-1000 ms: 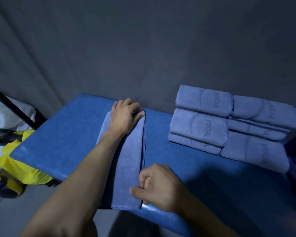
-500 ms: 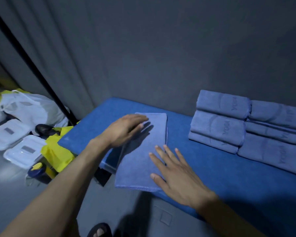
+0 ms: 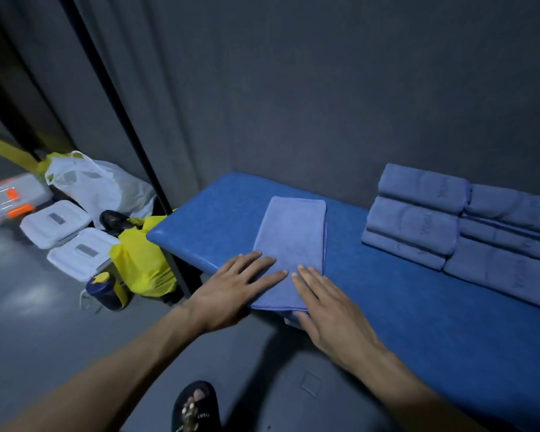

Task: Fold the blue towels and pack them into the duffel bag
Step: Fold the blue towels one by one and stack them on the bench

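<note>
Folded blue towel (image 3: 292, 244) lies flat on the blue table (image 3: 418, 322), long side running away from the person, near edge at the table's front edge. Left hand (image 3: 231, 291) is laid flat on the towel's near-left corner, fingers straight and spread, grasping nothing; part of the palm hangs off the towel's left side. Right hand (image 3: 328, 310) is flat too, fingers straight, tips resting on the towel's near-right part, palm over the table's front edge, nothing gripped. The fingertips of the two hands are close but apart.

Stack of folded towels (image 3: 462, 226) sits at the right back of the table against the grey curtain (image 3: 325, 88), well apart from the towel under the hands; faint print on them, too dim to read for sure. No duffel bag can be picked out.

On the floor left of the table: yellow bag (image 3: 144, 263) just beside the table corner, dark bottle with a yellow cap (image 3: 105, 291) next to it, two white lidded boxes (image 3: 66, 241), a white plastic bag (image 3: 97, 185) behind them, a clear box with orange clips (image 3: 10, 198), blurred. A black pole (image 3: 113, 101) runs diagonally up along the curtain. A foot in a dark sandal (image 3: 195, 406) shows at the bottom.
</note>
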Demonstrator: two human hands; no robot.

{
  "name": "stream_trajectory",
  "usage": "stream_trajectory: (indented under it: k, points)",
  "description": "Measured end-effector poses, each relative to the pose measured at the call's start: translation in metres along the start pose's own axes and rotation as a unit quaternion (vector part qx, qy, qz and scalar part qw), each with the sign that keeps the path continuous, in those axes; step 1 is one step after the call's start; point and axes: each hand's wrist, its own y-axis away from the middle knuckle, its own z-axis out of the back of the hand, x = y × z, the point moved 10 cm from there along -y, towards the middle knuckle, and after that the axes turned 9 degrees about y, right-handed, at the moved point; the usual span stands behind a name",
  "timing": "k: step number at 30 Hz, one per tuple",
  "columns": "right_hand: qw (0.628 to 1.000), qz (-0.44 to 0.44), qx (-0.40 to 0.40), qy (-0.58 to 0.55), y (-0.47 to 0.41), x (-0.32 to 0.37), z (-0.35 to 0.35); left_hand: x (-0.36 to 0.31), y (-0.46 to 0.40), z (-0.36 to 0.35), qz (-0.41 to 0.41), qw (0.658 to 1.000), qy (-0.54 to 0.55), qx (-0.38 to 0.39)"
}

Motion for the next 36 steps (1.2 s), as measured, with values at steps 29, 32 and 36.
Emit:
stream_trajectory:
  k: [29, 32, 36]
  points:
    - [0.895, -0.262, 0.006, -0.361, -0.005, -0.077, 0.006, 0.035, 0.015, 0.034, 0.17, 0.823, 0.517, -0.162]
    - [0.885, -0.314, 0.021, -0.344, -0.008, -0.084, -0.005, 0.043, 0.005, 0.028, 0.209, 0.78, 0.57, -0.152]
    - [0.87, -0.356, 0.061, -0.337, -0.013, -0.09, -0.018, 0.053, -0.003, 0.015, 0.26, 0.74, 0.61, -0.118]
